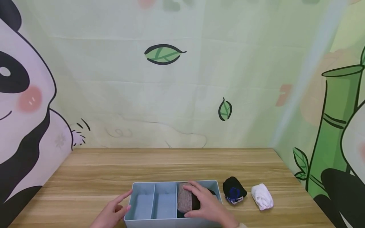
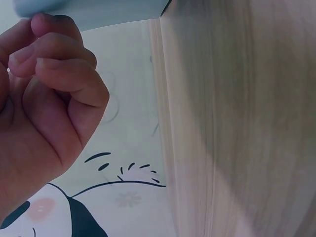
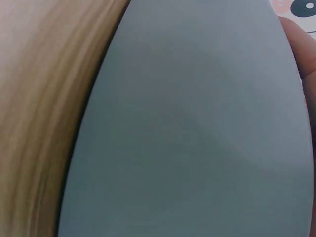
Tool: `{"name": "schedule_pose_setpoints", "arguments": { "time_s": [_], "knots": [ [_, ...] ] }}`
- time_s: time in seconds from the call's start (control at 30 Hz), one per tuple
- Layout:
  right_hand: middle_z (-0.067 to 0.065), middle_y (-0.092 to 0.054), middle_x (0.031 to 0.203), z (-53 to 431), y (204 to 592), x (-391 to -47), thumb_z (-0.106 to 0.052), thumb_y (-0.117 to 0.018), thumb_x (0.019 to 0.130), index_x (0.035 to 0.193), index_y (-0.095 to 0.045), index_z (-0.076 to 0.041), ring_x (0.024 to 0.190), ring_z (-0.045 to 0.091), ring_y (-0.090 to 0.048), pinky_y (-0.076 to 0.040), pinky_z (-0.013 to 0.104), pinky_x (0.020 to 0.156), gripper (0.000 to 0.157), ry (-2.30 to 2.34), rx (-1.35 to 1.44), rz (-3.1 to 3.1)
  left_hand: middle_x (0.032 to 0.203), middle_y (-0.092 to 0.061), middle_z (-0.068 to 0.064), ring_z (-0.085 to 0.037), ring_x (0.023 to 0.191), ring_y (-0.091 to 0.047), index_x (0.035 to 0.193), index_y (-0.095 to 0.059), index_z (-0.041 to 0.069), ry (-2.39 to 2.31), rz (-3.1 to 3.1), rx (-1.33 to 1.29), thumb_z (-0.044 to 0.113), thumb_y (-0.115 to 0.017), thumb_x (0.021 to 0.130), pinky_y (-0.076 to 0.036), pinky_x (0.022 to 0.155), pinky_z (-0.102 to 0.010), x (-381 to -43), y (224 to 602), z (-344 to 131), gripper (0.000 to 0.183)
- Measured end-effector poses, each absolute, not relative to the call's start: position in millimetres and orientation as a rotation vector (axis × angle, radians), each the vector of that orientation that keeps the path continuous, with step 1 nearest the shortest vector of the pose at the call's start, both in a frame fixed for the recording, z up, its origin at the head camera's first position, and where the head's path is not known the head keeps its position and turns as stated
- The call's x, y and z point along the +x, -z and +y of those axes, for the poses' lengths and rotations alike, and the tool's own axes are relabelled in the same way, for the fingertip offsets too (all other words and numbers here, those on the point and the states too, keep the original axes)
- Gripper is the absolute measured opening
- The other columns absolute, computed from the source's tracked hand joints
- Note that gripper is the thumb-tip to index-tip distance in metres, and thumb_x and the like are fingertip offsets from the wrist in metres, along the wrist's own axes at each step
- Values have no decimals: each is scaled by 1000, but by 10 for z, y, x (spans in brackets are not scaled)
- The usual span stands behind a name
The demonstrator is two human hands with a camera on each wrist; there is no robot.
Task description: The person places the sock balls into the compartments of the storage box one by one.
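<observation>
A light blue box with divided compartments stands on the wooden table. In its right compartment, my right hand grips a rolled greyish-brown sock, thumb at the near side and fingers over the far side. Dark fabric shows beneath and beside this sock, partly hidden by the hand. At the box's left end is my left hand, its index finger stretched to the rim and its thumb at the left wall. The left wrist view shows that hand's other fingers curled. Box wall fills most of the right wrist view.
Right of the box lies a rolled black sock with a blue pattern. Farther right sits a rolled white sock. Behind the wooden table hangs a cloth backdrop with printed pandas, leaves and bamboo.
</observation>
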State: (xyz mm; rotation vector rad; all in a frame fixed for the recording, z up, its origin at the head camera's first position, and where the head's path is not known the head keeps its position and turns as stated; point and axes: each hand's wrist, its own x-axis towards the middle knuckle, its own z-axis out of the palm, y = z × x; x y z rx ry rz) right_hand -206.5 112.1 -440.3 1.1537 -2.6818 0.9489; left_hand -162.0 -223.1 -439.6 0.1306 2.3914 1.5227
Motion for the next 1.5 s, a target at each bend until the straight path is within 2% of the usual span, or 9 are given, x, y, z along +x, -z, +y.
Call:
{"name": "schedule_pose_setpoints", "arguments": {
  "time_s": [0.2, 0.43, 0.67, 0.9, 1.23, 1.5],
  "knots": [
    [12, -35, 137, 1114, 4418, -2092, -46, -69, 74, 132, -41, -15, 118, 34, -38, -34, 54, 86, 72, -881, 1185, -2743, 55, -37, -1, -15, 50, -35, 138, -23, -3, -1532, 2406, 175, 23, -53, 91, -32, 48, -24, -1633, 4404, -2229, 62],
    [7, -36, 137, 1122, 4437, -2102, -44, -69, 73, 129, -45, -9, 124, 26, -33, -31, 50, 92, 70, -825, 1195, -2765, 56, -38, -1, -16, 52, -36, 138, -23, -3, -1531, 2395, 152, 25, -54, 90, -32, 49, -25, -1639, 4410, -2229, 63],
    [10, -39, 135, 1167, 4436, -2088, -40, -68, 76, 127, -48, -4, 123, 29, -34, -32, 52, 90, 66, -922, 1226, -2693, 57, -38, -1, -16, 53, -37, 138, -22, -4, -1539, 2372, 151, 24, -53, 90, -32, 50, -25, -1632, 4405, -2236, 63],
    [13, -42, 131, 1217, 4404, -2061, -34, -70, 76, 122, -51, -1, 120, 31, -37, -33, 48, 91, 60, -970, 1225, -2603, 57, -38, -1, -16, 54, -37, 137, -20, -5, -1557, 2352, 162, 23, -53, 91, -32, 51, -26, -1633, 4395, -2234, 63],
    [11, -43, 132, 1305, 4367, -2018, -31, -69, 77, 120, -55, -3, 124, 37, -27, -28, 59, 88, 53, -1015, 1138, -2601, 62, -46, -4, -18, 61, -44, 138, -19, -4, -1539, 2349, 116, 25, -52, 91, -36, 57, -30, -1639, 4397, -2240, 64],
    [11, -44, 131, 1398, 4354, -1986, -31, -69, 77, 118, -57, -5, 125, 36, -28, -31, 59, 86, 50, -974, 1086, -2556, 67, -50, -7, -20, 67, -48, 138, -20, -3, -1526, 2351, 100, 27, -53, 90, -39, 64, -33, -1643, 4385, -2236, 65]
  ]
}}
